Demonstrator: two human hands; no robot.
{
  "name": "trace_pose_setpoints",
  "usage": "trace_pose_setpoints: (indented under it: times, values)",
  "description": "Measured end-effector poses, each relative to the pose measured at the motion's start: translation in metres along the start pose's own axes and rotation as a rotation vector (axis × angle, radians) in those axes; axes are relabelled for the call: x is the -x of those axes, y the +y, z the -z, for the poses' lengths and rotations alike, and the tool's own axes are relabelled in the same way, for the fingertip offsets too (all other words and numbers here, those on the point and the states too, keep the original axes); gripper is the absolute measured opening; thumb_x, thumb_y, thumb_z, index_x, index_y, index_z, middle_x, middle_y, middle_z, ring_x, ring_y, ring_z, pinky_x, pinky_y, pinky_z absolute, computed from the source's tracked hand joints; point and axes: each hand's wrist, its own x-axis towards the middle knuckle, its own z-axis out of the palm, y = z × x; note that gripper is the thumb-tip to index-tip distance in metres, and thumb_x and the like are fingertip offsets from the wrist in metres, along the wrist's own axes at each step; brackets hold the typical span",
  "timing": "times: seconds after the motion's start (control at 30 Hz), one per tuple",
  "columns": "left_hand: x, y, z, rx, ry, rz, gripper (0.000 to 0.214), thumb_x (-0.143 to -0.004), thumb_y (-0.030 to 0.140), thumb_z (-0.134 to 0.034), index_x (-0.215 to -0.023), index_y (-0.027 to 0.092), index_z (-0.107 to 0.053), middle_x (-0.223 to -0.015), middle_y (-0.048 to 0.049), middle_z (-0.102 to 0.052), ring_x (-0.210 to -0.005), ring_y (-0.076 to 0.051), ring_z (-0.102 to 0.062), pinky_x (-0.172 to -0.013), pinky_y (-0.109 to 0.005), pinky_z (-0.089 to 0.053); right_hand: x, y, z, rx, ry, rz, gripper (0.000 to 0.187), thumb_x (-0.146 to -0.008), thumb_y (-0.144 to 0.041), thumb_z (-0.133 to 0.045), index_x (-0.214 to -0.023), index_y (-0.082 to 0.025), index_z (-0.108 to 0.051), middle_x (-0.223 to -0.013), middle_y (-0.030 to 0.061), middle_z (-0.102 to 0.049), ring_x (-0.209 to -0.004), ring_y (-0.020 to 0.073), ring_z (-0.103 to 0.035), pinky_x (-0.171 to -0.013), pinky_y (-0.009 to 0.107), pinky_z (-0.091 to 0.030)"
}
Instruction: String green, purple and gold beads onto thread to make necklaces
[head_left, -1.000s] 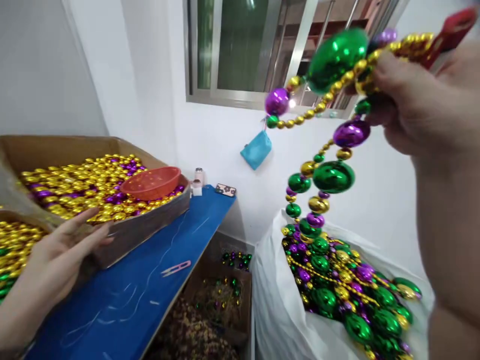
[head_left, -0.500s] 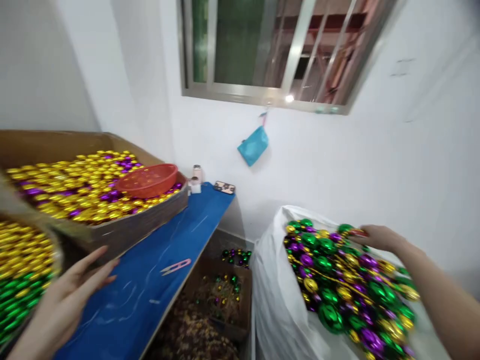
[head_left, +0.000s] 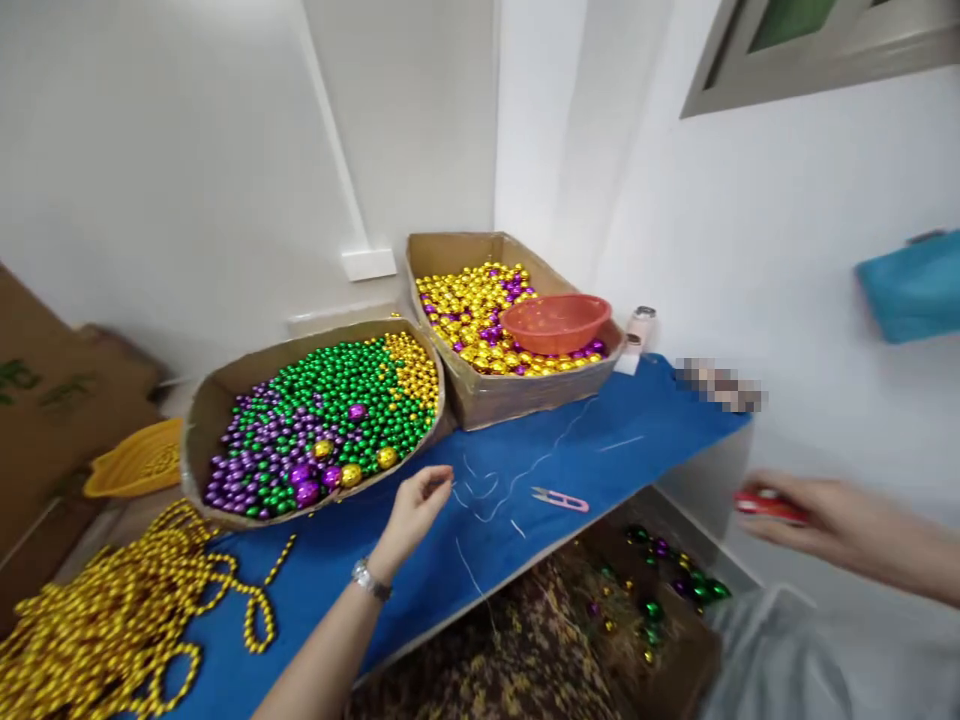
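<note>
My left hand (head_left: 411,520), with a metal-banded watch (head_left: 371,578) at the wrist, hovers over the blue tabletop (head_left: 300,610). Its thumb and fingers are drawn together, and whatever may be between them is too small to make out. Closest to it is a cardboard box (head_left: 442,395) of green, purple and gold beads (head_left: 337,400). At the right, my right hand (head_left: 832,515) is closed round a small red handheld object (head_left: 772,507), blurred and partly covered by the fingers. Pink-handled thread snips (head_left: 561,499) lie on the table between the hands.
Behind stands another box (head_left: 525,392) of gold and purple beads, with a red plastic basin (head_left: 559,322) on top. Gold bead strands (head_left: 112,610) are heaped at front left, near a yellow basket (head_left: 139,460). Below the table edge are loose bead ornaments (head_left: 652,610).
My view has swung left, and the white sack of bead strands has mostly left it. My right hand has come away from the sack with the red object. My left hand's fingers have drawn together.
</note>
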Motion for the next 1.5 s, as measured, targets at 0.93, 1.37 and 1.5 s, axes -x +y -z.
trace_pose_setpoints:
  times: [0.93, 1.37, 1.5]
  values:
    - [0.01, -0.074, 0.082, -1.318, 0.102, 0.019, 0.031, -0.079, 0.0, -0.041, -0.097, 0.011, -0.064, -0.101, -0.0199, -0.063, -0.103, -0.032, -0.055, -0.091, -0.05, -0.04, -0.099, -0.207, -0.21, -0.15, 0.015, 0.483, 0.02, -0.089, -0.032, -0.049, -0.094, -0.028, -0.067, -0.095, 0.0036, -0.065, -0.08, 0.0166, -0.063, -0.059, 0.023, -0.048]
    - [0.034, -0.007, -0.001, 0.568, 0.186, 0.388, 0.029, -0.072, 0.043, -0.067, -0.074, 0.017, -0.054, -0.073, -0.0016, -0.063, -0.053, -0.009, -0.054, -0.046, -0.019, -0.039, -0.057, -0.268, -0.172, -0.397, 0.259, 0.525, 0.023, -0.093, -0.024, -0.043, -0.091, -0.021, -0.066, -0.08, 0.0047, -0.067, -0.074, 0.0166, -0.063, -0.072, 0.027, -0.045]
    - [0.036, -0.011, -0.003, 0.811, 0.183, 0.494, 0.029, -0.068, 0.036, -0.074, -0.075, 0.016, -0.055, -0.083, -0.0071, -0.068, -0.067, -0.014, -0.063, -0.06, -0.024, -0.049, -0.04, -0.285, -0.172, -0.36, 0.306, 0.642, 0.018, -0.09, -0.019, -0.049, -0.089, -0.021, -0.068, -0.073, 0.0034, -0.066, -0.066, 0.016, -0.059, -0.066, 0.029, -0.04]
